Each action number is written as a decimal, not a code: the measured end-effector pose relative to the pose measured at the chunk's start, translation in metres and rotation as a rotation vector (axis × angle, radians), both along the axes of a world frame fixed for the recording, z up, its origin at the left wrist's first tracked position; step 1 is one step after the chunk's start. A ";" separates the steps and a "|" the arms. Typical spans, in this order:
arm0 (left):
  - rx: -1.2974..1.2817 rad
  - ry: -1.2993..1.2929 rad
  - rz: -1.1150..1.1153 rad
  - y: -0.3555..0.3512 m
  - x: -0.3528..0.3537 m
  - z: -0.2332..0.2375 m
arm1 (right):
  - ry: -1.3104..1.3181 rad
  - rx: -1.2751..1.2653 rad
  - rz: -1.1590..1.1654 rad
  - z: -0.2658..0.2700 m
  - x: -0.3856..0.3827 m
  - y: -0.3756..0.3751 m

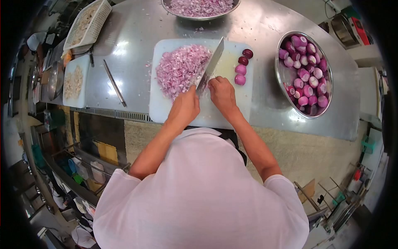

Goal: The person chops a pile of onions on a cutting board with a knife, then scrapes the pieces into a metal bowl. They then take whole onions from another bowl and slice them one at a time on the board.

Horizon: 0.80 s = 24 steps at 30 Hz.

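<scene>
My left hand (183, 107) is wrapped round the handle of a broad kitchen knife (214, 59), its blade slanting up and to the right over a white cutting board (161, 112). Close beside the blade, my right hand (223, 94) has its fingers curled in a pinch on a red onion piece (205, 86), mostly hidden by fingers and blade. A heap of chopped red onion (181, 68) covers the board's left part. Several peeled red onions (240, 79) stand in a column along its right side, the far ones darker.
Right of the board is a metal bowl (278, 70) of whole peeled onions. A bowl (203, 18) of chopped onion stands at the far edge. A metal rod (113, 83), a second board (84, 79) with pale pieces and a white basket (92, 33) lie left.
</scene>
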<state>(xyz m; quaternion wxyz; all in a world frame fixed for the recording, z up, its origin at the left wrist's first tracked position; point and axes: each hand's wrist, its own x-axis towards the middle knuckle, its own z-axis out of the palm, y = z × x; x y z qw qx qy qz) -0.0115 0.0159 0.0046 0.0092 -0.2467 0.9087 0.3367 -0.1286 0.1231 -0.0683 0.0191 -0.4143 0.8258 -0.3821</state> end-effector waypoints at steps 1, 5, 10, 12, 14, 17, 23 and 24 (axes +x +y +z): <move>-0.008 0.006 0.012 0.004 0.000 0.000 | -0.005 0.016 -0.011 0.000 0.000 -0.002; 0.016 0.008 0.036 0.005 -0.009 -0.015 | -0.012 -0.003 -0.001 -0.003 -0.001 0.001; -0.026 0.015 0.048 0.011 -0.008 -0.017 | -0.010 0.003 -0.001 -0.002 -0.004 0.001; -0.009 0.052 0.036 0.010 -0.013 -0.031 | -0.014 0.022 0.014 -0.002 -0.003 0.007; -0.011 0.036 0.048 0.013 -0.013 -0.004 | -0.015 -0.014 0.039 0.000 -0.008 0.007; -0.009 0.002 0.084 0.018 -0.015 -0.009 | -0.103 -0.070 0.021 0.005 -0.018 0.017; 0.002 -0.019 0.096 0.022 -0.025 0.006 | -0.212 -0.173 -0.061 0.019 -0.039 0.049; 0.011 -0.018 0.124 0.028 -0.023 0.005 | -0.222 -0.173 -0.061 0.021 -0.043 0.055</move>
